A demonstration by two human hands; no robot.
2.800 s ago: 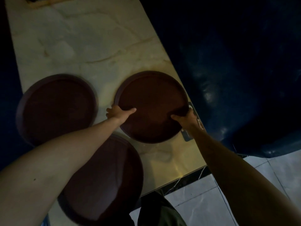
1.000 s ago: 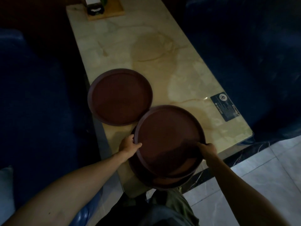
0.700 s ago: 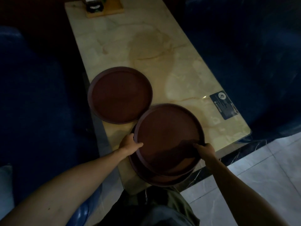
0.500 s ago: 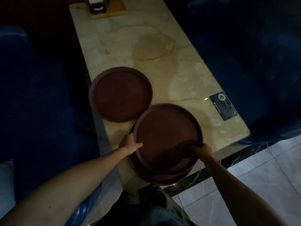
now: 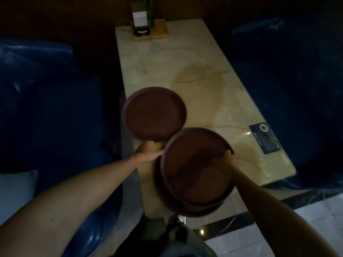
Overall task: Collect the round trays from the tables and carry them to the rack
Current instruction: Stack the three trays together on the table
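Three dark brown round trays are on the marble table (image 5: 204, 80). The top tray (image 5: 193, 164) lies on a lower tray (image 5: 185, 210), slightly offset, near the table's front edge. My left hand (image 5: 148, 152) grips the top tray's left rim. My right hand (image 5: 229, 160) grips its right rim, fingers inside the lip. A third tray (image 5: 154, 114) lies flat on the table just behind and to the left, its rim close to the stack.
Blue padded seats flank the table on the left (image 5: 46, 108) and right (image 5: 297, 71). A wooden board with a card holder and bottle (image 5: 148, 28) stands at the far end. A dark sticker (image 5: 264, 139) marks the right edge. Pale tiled floor (image 5: 306, 229) lies at lower right.
I carried the tray from the table's right side onto the near tray, and both hands stay on its rim. The view has since pulled back, showing more of the table.
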